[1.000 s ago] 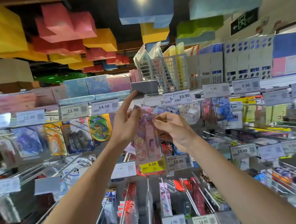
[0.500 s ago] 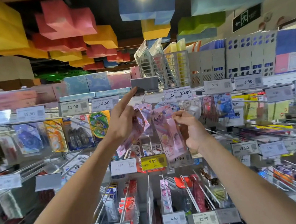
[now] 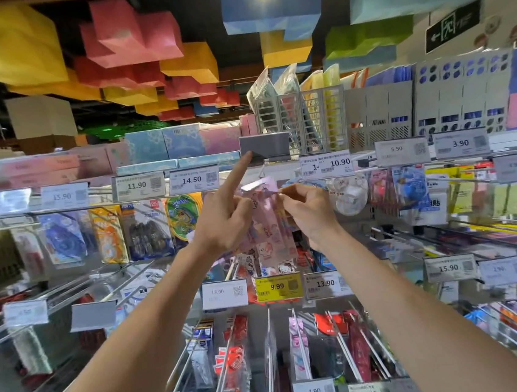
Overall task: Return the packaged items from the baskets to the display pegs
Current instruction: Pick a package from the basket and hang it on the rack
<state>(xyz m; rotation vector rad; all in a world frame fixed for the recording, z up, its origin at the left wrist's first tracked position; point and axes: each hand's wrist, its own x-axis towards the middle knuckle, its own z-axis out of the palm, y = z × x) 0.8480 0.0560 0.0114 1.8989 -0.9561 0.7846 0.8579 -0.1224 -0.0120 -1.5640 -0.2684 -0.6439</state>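
Packet raised to top-row peg

Pinched pink packet [image 3: 271, 239] by its header in right hand [image 3: 311, 212], thumb and fingertips closed on it, at the rack's top row between 14.50 tag [image 3: 194, 179] and 10.90 tag [image 3: 326, 165]. Braced with left hand [image 3: 221, 222]: forefinger straight, touching grey tag flap [image 3: 264, 146], other fingers curled onto the packet's left side. Could not make out peg tip. Risked missing the hang hole if pushed blind, then tearing the header or dropping the packet.

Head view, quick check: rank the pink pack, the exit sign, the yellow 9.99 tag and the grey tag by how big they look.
Largest to smallest:
1. pink pack, though it is partly covered
2. exit sign
3. grey tag and yellow tag: about alike, not ranked
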